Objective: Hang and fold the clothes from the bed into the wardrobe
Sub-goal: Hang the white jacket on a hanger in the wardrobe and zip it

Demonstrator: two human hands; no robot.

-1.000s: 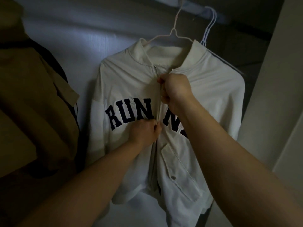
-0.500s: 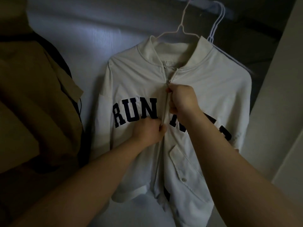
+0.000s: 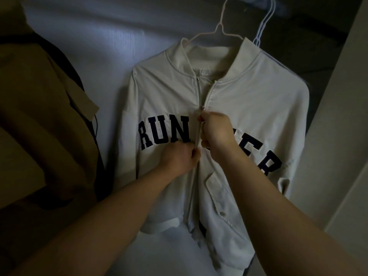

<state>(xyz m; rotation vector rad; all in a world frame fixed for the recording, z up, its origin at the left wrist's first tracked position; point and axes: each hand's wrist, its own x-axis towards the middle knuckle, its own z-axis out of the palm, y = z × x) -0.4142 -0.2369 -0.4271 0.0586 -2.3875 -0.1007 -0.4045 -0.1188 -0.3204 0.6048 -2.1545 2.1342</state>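
A white zip jacket (image 3: pixel 249 108) with dark block letters hangs on a pale wire hanger (image 3: pixel 219 30) inside the dim wardrobe. Its zip is closed from the hem up to the chest and open above that. My right hand (image 3: pixel 216 132) pinches the zip pull at chest height, just under the slider. My left hand (image 3: pixel 179 159) grips the jacket front beside the zip, a little lower, and holds the fabric taut. Both forearms reach up from the bottom of the view and cover part of the lettering.
A tan coat (image 3: pixel 35 120) with a dark lining hangs at the left, close to the jacket. Empty white hangers (image 3: pixel 264 26) hang behind the jacket at the upper right. A pale wardrobe side panel (image 3: pixel 338 136) rises at the right.
My right hand has dropped from the jacket's upper chest to the lettering, so more open zip shows above it. My left hand has kept its grip beside the zip.
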